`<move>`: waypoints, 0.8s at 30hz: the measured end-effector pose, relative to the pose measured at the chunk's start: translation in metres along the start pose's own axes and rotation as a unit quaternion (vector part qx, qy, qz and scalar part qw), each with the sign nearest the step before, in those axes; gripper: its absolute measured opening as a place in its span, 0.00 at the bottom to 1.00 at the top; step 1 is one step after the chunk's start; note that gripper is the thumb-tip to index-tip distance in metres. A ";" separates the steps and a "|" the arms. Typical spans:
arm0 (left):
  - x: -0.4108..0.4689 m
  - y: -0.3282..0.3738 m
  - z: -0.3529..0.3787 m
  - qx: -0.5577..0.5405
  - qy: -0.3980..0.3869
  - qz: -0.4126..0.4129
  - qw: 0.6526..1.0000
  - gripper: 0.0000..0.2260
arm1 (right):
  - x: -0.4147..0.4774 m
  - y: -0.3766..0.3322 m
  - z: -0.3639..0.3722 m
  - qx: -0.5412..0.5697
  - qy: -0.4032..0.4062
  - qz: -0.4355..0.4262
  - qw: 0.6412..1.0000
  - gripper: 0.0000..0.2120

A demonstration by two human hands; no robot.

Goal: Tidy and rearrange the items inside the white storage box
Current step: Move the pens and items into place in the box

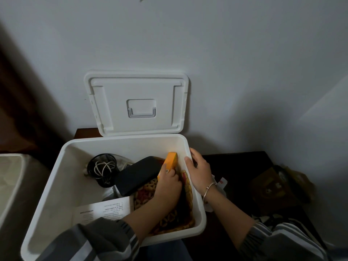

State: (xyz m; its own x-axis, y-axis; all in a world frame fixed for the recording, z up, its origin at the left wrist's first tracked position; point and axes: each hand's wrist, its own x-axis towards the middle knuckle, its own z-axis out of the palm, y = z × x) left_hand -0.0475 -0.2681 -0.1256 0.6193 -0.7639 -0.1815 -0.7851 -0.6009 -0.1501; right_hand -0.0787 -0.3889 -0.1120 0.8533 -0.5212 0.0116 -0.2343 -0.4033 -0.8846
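Observation:
The white storage box (64,185) stands open in front of me, its lid (137,102) leaning against the wall behind. Inside, my left hand (167,185) grips a small orange carton (170,162), held upright near the right wall. My right hand (197,170) grips the box's right rim, thumb inside. A black flat case (138,175) lies tilted in the middle. Beside it at the back left is a black mesh cup (102,169) holding white cable. A patterned yellow-and-red bag (146,191) lies under my left hand. White printed paper (101,209) lies at the front.
The box sits on a dark table (239,166) against a white wall. To the right on the table lie a brown packet (273,187) and white wrappers (220,183). A pale bin or cushion (11,181) stands at the left edge.

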 end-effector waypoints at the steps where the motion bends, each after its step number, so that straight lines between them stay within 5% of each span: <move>1: 0.000 0.005 -0.001 -0.008 -0.003 -0.020 1.000 0.09 | 0.000 0.000 0.000 0.001 0.000 0.000 1.000 0.17; 8: -0.005 0.008 -0.001 -0.112 0.057 -0.088 0.988 0.12 | -0.002 -0.003 -0.002 0.000 -0.002 -0.006 1.000 0.16; 14: -0.006 -0.008 -0.019 -0.233 0.007 -0.066 0.970 0.03 | -0.003 -0.005 -0.001 -0.003 0.005 -0.001 1.000 0.17; 19: -0.034 -0.057 -0.028 -0.464 0.004 -0.018 0.885 0.09 | -0.004 -0.009 -0.003 -0.006 0.015 -0.009 1.000 0.13; 24: -0.063 -0.081 -0.027 -0.632 0.103 -0.122 0.758 0.07 | -0.005 -0.009 -0.004 -0.012 0.024 -0.029 0.999 0.10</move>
State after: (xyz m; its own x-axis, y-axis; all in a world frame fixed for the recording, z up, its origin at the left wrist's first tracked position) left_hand -0.0231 -0.1775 -0.0758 0.8347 -0.5367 -0.1233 -0.1062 -0.3765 0.9203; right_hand -0.0821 -0.3854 -0.1023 0.8422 -0.5323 0.0853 -0.1967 -0.4507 -0.8708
